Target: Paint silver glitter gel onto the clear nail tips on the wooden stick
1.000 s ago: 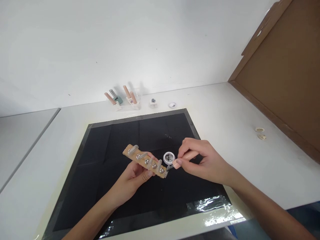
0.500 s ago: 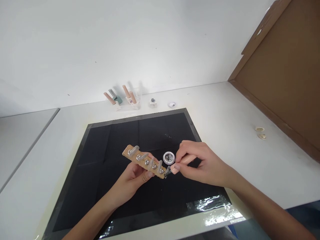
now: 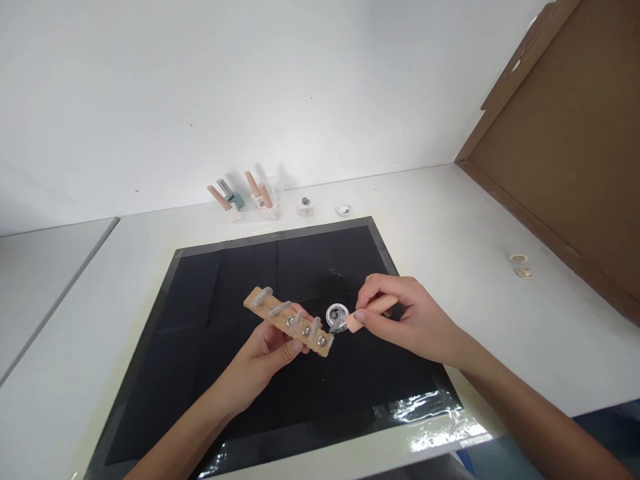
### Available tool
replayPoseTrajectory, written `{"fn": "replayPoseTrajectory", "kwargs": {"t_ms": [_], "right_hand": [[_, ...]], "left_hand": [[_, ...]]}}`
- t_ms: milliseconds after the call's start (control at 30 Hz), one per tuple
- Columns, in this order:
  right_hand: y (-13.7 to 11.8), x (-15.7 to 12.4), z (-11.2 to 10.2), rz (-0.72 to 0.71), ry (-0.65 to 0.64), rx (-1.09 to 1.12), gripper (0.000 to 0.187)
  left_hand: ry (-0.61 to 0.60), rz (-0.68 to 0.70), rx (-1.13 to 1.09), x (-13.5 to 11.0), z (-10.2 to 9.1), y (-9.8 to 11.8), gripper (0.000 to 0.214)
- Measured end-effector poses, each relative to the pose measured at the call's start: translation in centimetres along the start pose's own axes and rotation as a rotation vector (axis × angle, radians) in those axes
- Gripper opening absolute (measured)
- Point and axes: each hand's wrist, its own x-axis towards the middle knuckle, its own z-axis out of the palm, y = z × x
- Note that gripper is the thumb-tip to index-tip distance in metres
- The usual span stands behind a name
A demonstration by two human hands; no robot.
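Observation:
My left hand is closed around a light wooden nail-tip stand. Several clear false nails stand up from silver round mounts along it, and the strip slopes down to the right. Between thumb and fingers, my right hand pinches a nail polish brush by its pink cap handle. The brush's dark tip is over or at the edge of a small round pot with silvery contents, just right of the stand. Part of the pot's lower rim is hidden by the brush.
A black mat lies taped on the white table. Behind it are a clear holder with nail polish bottles, a small bottle and a small white dish. At right are two small round pieces and a cardboard panel.
The brush has moved up from the stand's right end to the pot, carried by my right hand. The stand has tilted slightly in my left hand.

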Motion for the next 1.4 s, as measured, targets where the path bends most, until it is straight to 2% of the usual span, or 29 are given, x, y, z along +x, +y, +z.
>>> {"fn": "replayPoseTrajectory", "kwargs": {"t_ms": [100, 233, 700, 933, 1200, 1400], "right_hand": [[-0.1, 0.0, 0.1, 0.016, 0.002, 0.062, 0.013], [-0.1, -0.1, 0.1, 0.051, -0.004, 0.119, 0.013], [0.4, 0.3, 0.8, 0.329, -0.042, 0.209, 0.017], [0.7, 0.1, 1.0, 0.322, -0.041, 0.213, 0.016], [0.5, 0.0, 1.3, 0.172, -0.007, 0.132, 0.014], [0.6, -0.1, 1.4, 0.164, -0.008, 0.115, 0.014]], "left_hand": [[0.03, -0.015, -0.001, 0.0, -0.1, -0.1, 0.029], [0.012, -0.016, -0.002, 0.1, 0.0, 0.0, 0.027], [0.016, -0.02, -0.046, 0.1, 0.2, -0.1, 0.032], [0.043, -0.028, -0.052, 0.1, 0.2, -0.2, 0.034], [0.11, -0.033, -0.079, 0.4, 0.2, -0.4, 0.034], [0.125, -0.022, -0.069, 0.5, 0.1, -0.5, 0.033]]}}
